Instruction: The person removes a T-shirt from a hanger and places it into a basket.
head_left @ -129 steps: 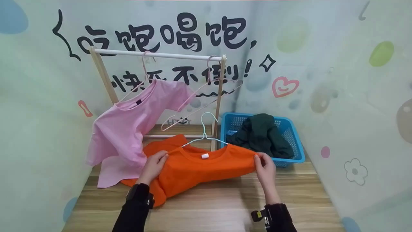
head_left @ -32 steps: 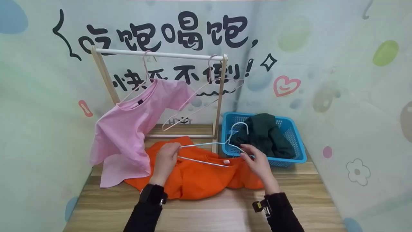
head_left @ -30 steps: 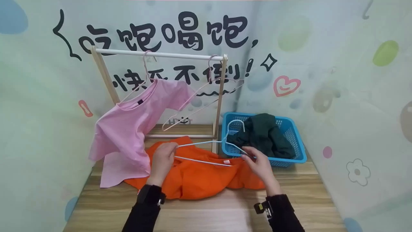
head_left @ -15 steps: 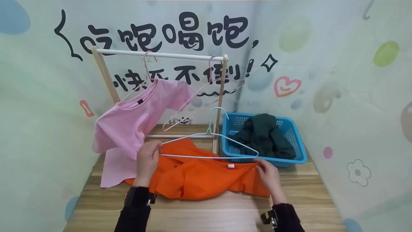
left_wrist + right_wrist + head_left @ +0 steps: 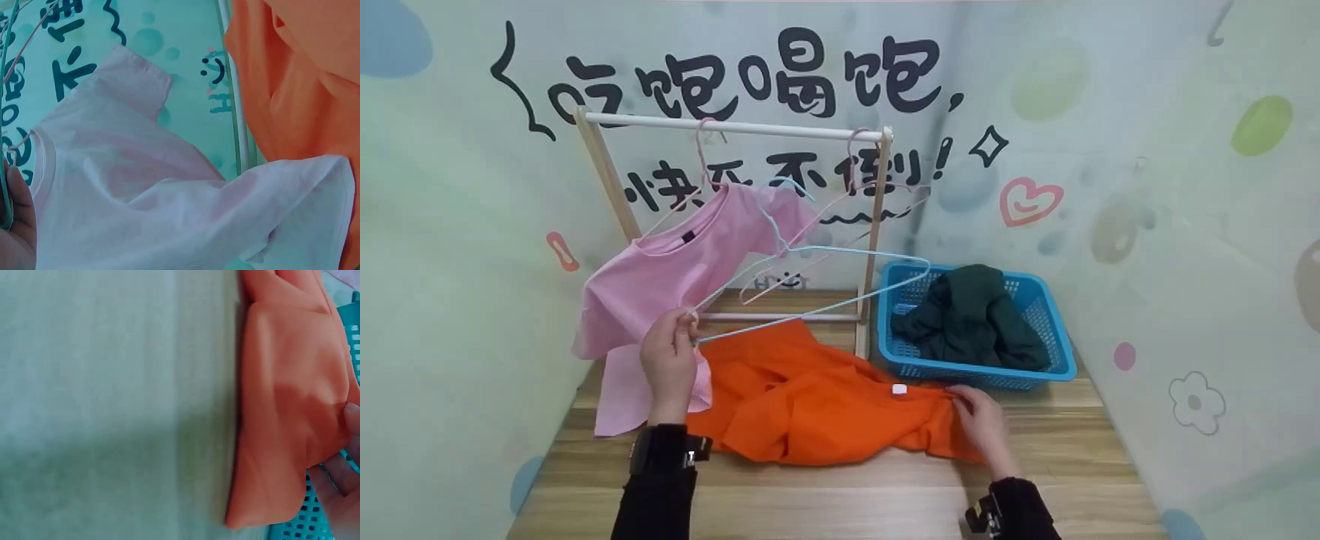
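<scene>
My left hand [image 5: 669,367] grips one end of a light blue wire hanger [image 5: 847,251], which is raised above the table and out of the shirt. An orange T-shirt [image 5: 825,420] lies rumpled on the table, its white neck label facing up. My right hand [image 5: 984,427] pinches the shirt's right shoulder, and the right wrist view has its fingers on the orange sleeve [image 5: 292,399]. Just beyond my left hand hangs a pink T-shirt [image 5: 660,289], askew on a pink hanger; it fills much of the left wrist view.
A wooden rack with a white rail [image 5: 735,127] stands at the back. A bare pink hanger [image 5: 851,161] hangs at its right end. Right of the rack, a blue basket [image 5: 1065,352] holds a dark green garment [image 5: 975,319]. Patterned walls enclose the wooden table [image 5: 840,510].
The hanger came out of the orange shirt's neck, then swung up and left in my left hand. My right hand let go of the hanger and moved down to the shirt's shoulder.
</scene>
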{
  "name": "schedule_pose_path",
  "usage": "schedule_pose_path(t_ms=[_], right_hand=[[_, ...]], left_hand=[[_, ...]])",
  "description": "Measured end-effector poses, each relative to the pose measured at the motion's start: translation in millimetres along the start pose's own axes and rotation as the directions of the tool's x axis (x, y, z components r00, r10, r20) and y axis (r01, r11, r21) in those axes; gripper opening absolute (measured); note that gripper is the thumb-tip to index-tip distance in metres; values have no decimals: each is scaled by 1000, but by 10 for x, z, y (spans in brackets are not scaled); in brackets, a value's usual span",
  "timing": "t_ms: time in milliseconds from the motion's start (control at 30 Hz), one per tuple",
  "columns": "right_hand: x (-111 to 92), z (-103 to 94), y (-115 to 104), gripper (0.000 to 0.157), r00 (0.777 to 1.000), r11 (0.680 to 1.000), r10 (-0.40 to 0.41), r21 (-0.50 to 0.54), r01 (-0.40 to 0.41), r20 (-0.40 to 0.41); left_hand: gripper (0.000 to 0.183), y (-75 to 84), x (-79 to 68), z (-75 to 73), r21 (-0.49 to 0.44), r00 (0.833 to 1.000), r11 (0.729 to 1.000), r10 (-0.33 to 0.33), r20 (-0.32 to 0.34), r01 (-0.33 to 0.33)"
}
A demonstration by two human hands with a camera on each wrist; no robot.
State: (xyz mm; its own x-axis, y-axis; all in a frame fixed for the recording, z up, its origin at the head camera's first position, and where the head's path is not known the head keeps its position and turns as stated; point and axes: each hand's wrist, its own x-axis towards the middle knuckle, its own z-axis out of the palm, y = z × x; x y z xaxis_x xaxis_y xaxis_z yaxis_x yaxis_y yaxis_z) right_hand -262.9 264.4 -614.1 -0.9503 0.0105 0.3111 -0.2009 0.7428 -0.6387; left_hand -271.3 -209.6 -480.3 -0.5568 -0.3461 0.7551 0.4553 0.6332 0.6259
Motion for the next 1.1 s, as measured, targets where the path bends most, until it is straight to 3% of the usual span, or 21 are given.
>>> schedule_pose_path(t_ms=[100, 300, 400, 533, 667, 733, 833, 1100], right_hand=[[-23, 21, 26, 18, 999, 1000, 13, -16, -12, 36], [-55, 23, 41, 21, 997, 999, 31, -17, -30, 70], [-50, 19, 33, 22, 996, 999, 44, -9, -43, 78], [-43, 22, 21, 22, 995, 998, 59, -2, -59, 85], [-53, 28, 20, 20, 998, 1000, 27, 10, -27, 58], [-58, 27, 15, 20, 999, 1000, 8, 15, -9, 41], [-58, 31, -2, 21, 1000, 1000, -25, 15, 24, 13], [-32, 87, -147, 30, 972, 975, -213, -81, 206, -94]], left_hand=[[12, -10, 45, -59, -6, 996, 997, -83, -21, 83], [19, -53, 104, -161, -9, 986, 991, -135, -101, 135], [20, 89, 135, -224, -48, 973, 983, -182, -144, 176], [22, 194, 172, -291, -113, 940, 952, -299, -164, 284], [27, -33, 196, -292, -196, 898, 906, -408, -164, 376], [28, -105, 216, -288, -225, 890, 896, -423, -172, 383], [28, -103, 249, -280, -217, 897, 906, -404, -182, 364], [21, 32, 371, -147, 4, 957, 973, -226, -181, 230]])
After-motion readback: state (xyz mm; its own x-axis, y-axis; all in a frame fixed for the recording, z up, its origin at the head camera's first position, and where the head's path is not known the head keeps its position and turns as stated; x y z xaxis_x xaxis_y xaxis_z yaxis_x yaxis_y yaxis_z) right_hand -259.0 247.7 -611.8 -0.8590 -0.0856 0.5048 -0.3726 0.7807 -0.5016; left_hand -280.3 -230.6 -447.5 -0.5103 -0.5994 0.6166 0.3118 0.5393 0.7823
